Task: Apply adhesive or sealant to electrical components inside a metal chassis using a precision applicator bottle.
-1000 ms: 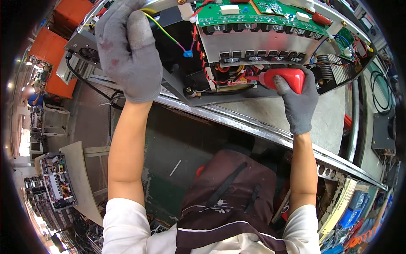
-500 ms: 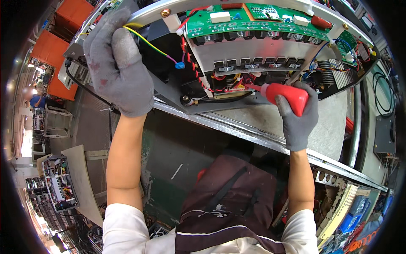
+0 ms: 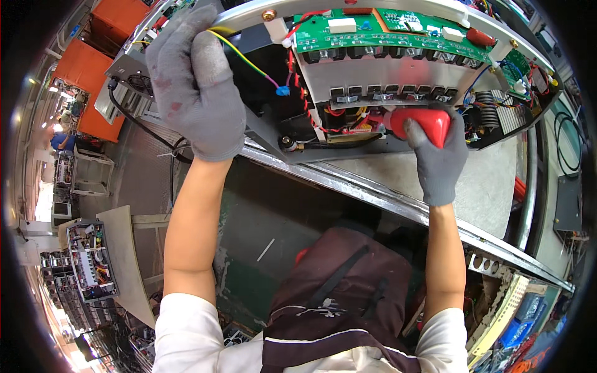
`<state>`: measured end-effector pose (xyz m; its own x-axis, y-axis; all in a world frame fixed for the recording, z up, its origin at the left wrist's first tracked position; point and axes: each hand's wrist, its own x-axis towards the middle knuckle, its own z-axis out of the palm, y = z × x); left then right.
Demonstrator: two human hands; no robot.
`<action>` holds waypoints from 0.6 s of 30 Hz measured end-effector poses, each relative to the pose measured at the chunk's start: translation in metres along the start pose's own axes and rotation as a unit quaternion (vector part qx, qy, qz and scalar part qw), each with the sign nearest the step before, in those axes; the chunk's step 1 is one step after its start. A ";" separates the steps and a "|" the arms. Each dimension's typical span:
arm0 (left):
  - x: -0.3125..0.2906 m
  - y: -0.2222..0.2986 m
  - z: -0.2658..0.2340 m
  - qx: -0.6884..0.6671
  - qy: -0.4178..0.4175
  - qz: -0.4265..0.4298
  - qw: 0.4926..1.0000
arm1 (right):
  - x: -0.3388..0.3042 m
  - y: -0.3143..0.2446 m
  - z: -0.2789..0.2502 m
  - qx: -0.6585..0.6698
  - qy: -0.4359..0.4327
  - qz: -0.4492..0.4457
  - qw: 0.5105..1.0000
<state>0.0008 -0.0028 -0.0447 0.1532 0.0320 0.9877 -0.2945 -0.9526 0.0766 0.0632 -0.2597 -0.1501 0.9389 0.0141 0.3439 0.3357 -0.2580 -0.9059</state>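
My right hand (image 3: pixel 438 163), in a grey glove, is closed round a red squeeze bottle (image 3: pixel 421 123). The bottle lies almost level, its nozzle pointing left into the lower opening of an open electronics chassis (image 3: pixel 252 17), close to small wires and a connector (image 3: pixel 357 128). The nozzle's very tip is hard to make out. My gloved left hand (image 3: pixel 200 109) grips the chassis at its upper left edge, the fingers partly hidden. By its thumb runs a yellow-green wire (image 3: pixel 244 59) with a blue terminal piece (image 3: pixel 283 91). A green circuit board (image 3: pixel 398 42) spans the chassis above the bottle.
The chassis rests on a metal-edged bench (image 3: pixel 479 186). A black cable (image 3: pixel 127 118) hangs at the left. Further left, another open electronics unit (image 3: pixel 92 258) stands on a board. Orange panels (image 3: pixel 84 65) and a distant person (image 3: pixel 62 142) are beyond. Parts fill a shelf at lower right.
The red bottle has moved left and further into the chassis opening, and is now more level. My left hand keeps its place on the chassis; the whole view has shifted slightly.
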 end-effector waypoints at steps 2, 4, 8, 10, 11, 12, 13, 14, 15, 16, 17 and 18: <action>-0.002 0.000 -0.001 0.002 0.002 0.000 1.000 | 0.002 0.000 0.006 0.028 0.013 0.012 0.999; -0.002 -0.004 -0.001 -0.025 0.016 0.006 1.000 | 0.001 -0.002 0.007 -0.005 0.007 -0.004 1.000; -0.001 -0.007 -0.001 -0.010 0.018 0.032 0.999 | -0.005 -0.012 0.002 -0.096 0.032 -0.089 0.991; 0.000 -0.006 -0.002 -0.042 0.009 0.013 0.999 | -0.006 -0.017 0.001 -0.105 0.020 -0.102 0.989; -0.001 -0.004 -0.002 -0.043 0.018 0.012 0.999 | -0.007 -0.019 0.001 -0.112 0.009 -0.114 0.987; 0.000 -0.004 -0.001 -0.041 0.022 0.012 0.999 | -0.008 -0.016 0.003 -0.113 0.008 -0.118 0.987; -0.001 -0.005 -0.001 -0.046 0.024 0.021 0.998 | -0.009 -0.009 0.006 -0.114 0.017 -0.165 0.980; -0.001 -0.006 -0.002 -0.050 0.026 0.030 0.998 | -0.010 -0.006 0.008 -0.114 0.026 -0.212 0.970; 0.001 0.001 -0.001 -0.044 0.026 0.029 0.998 | -0.012 -0.007 0.010 -0.116 0.022 -0.195 0.974; 0.005 0.016 0.001 -0.040 0.045 -0.017 0.998 | -0.015 -0.005 0.008 -0.117 0.019 -0.198 0.973; 0.007 0.023 0.001 -0.035 0.064 -0.064 0.995 | -0.018 0.000 0.007 -0.128 0.027 -0.208 0.969; 0.008 0.023 -0.002 -0.033 0.069 -0.064 0.995 | -0.022 0.003 0.004 -0.137 0.038 -0.220 0.965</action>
<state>-0.0066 -0.0240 -0.0343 0.0644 0.1972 0.9782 -0.3420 -0.9165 0.2073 0.0441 -0.2566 -0.1613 0.6984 0.1130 0.7067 0.6583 -0.4889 -0.5724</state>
